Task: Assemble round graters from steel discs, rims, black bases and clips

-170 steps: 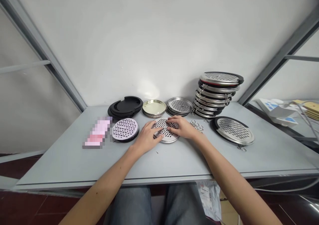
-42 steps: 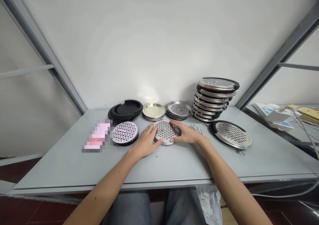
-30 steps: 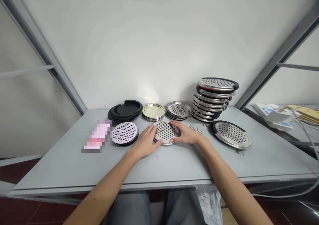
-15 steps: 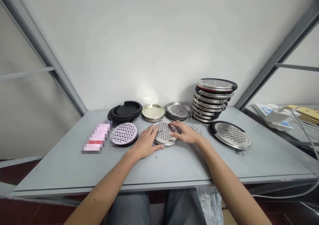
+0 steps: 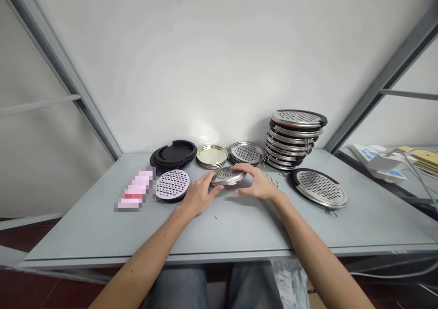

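Observation:
A round perforated metal disc (image 5: 227, 175) is tilted up off the table between my hands. My left hand (image 5: 199, 194) grips its left edge, thumb at the front and fingers behind. My right hand (image 5: 256, 183) is at its right edge, fingertips touching the rim and thumb apart from it. To the left lies a disc with a pale lilac perforated face (image 5: 172, 184) on a black base. Behind are a stack of gold-toned lids (image 5: 211, 155) and a stack of silver perforated lids (image 5: 246, 153). Small metal rings (image 5: 271, 179) lie right of my right hand.
Black notched rings (image 5: 174, 151) sit at the back left, beside a blurred pink item (image 5: 137, 188). A tall stack of assembled discs (image 5: 294, 140) stands at the back right, with another black-rimmed disc (image 5: 320, 187) before it. Metal posts frame the table (image 5: 236, 236).
The metal disc, flat on the table before, has been lifted and tilted. My left hand has closed on its edge, and my right thumb has come off its face. The view has shifted slightly.

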Demonstrator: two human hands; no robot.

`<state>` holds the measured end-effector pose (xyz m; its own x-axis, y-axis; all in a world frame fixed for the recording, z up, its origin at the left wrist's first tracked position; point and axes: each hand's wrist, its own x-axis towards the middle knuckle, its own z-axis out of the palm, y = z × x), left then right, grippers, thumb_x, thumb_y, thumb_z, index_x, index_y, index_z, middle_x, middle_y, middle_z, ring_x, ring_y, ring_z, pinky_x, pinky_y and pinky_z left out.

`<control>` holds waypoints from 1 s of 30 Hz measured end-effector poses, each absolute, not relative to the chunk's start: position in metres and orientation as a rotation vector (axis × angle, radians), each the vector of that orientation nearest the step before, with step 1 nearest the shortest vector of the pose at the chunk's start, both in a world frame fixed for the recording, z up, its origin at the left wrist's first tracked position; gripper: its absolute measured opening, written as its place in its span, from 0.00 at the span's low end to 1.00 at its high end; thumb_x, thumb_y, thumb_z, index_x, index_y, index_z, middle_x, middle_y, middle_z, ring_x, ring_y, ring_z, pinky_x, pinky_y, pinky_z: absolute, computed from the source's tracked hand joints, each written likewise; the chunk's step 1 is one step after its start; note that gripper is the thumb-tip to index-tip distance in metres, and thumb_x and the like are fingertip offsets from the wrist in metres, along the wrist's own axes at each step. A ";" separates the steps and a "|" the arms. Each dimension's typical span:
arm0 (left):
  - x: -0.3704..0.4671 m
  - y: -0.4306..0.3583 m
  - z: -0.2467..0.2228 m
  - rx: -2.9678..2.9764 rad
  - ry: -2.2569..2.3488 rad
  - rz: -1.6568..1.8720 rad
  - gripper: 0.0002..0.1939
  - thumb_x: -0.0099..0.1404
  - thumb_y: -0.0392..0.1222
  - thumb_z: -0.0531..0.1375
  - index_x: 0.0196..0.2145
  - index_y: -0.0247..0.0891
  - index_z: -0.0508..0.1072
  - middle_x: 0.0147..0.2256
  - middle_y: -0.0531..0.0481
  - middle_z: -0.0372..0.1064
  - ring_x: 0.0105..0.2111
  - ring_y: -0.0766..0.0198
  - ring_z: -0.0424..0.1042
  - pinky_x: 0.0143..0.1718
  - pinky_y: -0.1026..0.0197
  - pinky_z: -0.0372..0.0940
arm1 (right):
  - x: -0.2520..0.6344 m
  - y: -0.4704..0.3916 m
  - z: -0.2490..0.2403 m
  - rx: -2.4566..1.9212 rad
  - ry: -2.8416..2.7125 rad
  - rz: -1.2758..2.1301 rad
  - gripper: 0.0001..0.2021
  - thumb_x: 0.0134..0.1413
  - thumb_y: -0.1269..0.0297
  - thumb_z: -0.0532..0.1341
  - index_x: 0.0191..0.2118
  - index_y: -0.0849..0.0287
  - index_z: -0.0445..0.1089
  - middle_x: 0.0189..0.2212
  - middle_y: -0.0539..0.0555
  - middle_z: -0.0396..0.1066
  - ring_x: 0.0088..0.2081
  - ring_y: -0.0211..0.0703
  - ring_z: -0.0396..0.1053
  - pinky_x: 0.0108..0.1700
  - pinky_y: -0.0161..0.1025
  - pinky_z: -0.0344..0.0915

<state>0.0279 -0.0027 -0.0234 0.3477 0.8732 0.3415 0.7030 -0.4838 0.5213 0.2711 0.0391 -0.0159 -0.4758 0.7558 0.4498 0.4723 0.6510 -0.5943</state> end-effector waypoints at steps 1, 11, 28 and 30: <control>0.028 -0.003 -0.023 2.321 1.420 0.864 0.27 0.70 0.58 0.48 0.59 0.39 0.61 0.55 0.42 0.66 0.52 0.51 0.68 0.53 0.50 0.63 | 0.271 0.040 -0.017 -0.937 -2.132 0.513 0.28 0.41 0.56 0.70 0.52 0.54 0.71 0.52 0.58 0.70 0.54 0.57 0.66 0.57 0.54 0.61; 0.028 -0.002 -0.022 2.309 1.374 0.913 0.26 0.67 0.54 0.56 0.59 0.41 0.61 0.55 0.45 0.67 0.52 0.53 0.69 0.52 0.52 0.64 | 0.271 0.045 -0.022 -0.852 -2.032 0.538 0.14 0.51 0.61 0.63 0.45 0.53 0.75 0.43 0.55 0.76 0.48 0.52 0.72 0.53 0.50 0.67; 0.029 -0.002 -0.026 2.409 1.230 0.864 0.27 0.66 0.49 0.59 0.60 0.43 0.61 0.59 0.44 0.61 0.58 0.52 0.62 0.58 0.50 0.59 | 0.292 0.041 -0.002 -0.903 -2.133 1.011 0.27 0.38 0.66 0.70 0.49 0.57 0.72 0.51 0.56 0.71 0.54 0.54 0.66 0.59 0.49 0.59; 0.027 -0.002 -0.029 2.452 1.232 0.810 0.29 0.65 0.50 0.60 0.61 0.43 0.60 0.61 0.42 0.57 0.61 0.51 0.58 0.60 0.49 0.58 | 0.293 0.040 -0.001 -0.854 -2.141 1.152 0.30 0.39 0.62 0.71 0.53 0.58 0.69 0.54 0.57 0.69 0.56 0.54 0.64 0.60 0.49 0.58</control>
<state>0.0270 -0.0016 -0.0291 0.4796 0.8018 0.3565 0.6453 -0.5976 0.4760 0.2926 0.0405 -0.0014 -0.6422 0.7473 0.1709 0.2689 0.4284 -0.8627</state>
